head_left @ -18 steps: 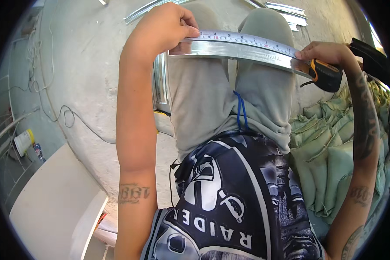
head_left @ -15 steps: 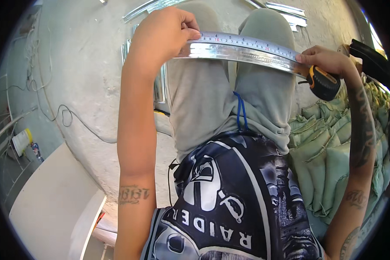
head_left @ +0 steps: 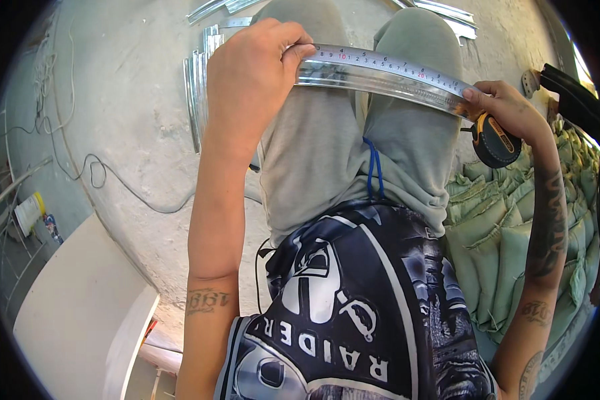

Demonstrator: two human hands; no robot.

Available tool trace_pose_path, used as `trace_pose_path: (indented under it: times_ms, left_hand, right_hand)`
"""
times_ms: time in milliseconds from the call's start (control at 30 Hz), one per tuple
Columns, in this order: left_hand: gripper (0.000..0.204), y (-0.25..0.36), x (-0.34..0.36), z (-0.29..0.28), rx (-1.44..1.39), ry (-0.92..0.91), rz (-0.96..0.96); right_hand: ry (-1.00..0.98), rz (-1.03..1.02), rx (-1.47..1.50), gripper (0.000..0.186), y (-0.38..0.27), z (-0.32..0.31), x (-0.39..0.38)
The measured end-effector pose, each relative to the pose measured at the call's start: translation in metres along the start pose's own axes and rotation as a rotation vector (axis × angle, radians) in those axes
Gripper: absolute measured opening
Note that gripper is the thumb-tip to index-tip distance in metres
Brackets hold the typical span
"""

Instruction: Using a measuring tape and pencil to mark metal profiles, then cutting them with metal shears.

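A silver steel ruler (head_left: pixel 380 61) with a printed scale lies along a shiny metal profile (head_left: pixel 373 81), both across my thighs near the knees. My left hand (head_left: pixel 257 67) is closed in a pinch around their left end, thumb on top; its wrist hides that end. At the other end my right hand (head_left: pixel 507 107) is closed, thumb pressing on the ruler and the remaining fingers mostly hidden beneath. A black and orange tape measure (head_left: pixel 497 141) sits just under the right hand; whether those fingers also grip it I cannot tell.
Bundles of metal profiles (head_left: pixel 195 100) lie on the floor beyond my left arm, with more (head_left: pixel 447 19) ahead. Stacked green sacks (head_left: pixel 500 247) stand on the right. A white board (head_left: pixel 80 307) leans in at lower left, near a loose cable (head_left: pixel 147 205) and a white bucket (head_left: pixel 28 213).
Both hands, with the ruler, profile and tape measure, have shifted slightly to the right in view. The grips look the same.
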State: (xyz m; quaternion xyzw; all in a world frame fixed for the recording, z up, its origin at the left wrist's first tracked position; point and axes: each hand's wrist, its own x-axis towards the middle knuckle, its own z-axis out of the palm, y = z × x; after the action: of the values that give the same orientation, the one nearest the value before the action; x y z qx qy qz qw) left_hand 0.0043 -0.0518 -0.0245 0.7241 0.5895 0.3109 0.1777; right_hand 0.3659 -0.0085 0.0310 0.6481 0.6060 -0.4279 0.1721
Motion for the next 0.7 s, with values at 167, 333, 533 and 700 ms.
trace_pose_path:
  times_ms: [167, 333, 533, 700]
  left_hand:
    - [0.012, -0.0012, -0.0012, -0.0023, 0.029, -0.032, -0.007]
    - [0.009, -0.0002, -0.0012, -0.0006, -0.013, -0.021, -0.045]
    - [0.006, -0.0009, -0.0023, 0.0011, -0.007, 0.016, -0.019]
    - [0.006, -0.0037, -0.0018, 0.0017, -0.002, 0.030, 0.003]
  right_hand:
    - [-0.015, 0.011, -0.017, 0.062, 0.0021, -0.0017, 0.0027]
    - [-0.031, -0.016, -0.029, 0.062, 0.0046, -0.0051, 0.0043]
    - [-0.038, -0.047, -0.008, 0.061, 0.0041, -0.0055, 0.0041]
    - [-0.002, -0.015, -0.024, 0.062, 0.0018, -0.0038, 0.0026]
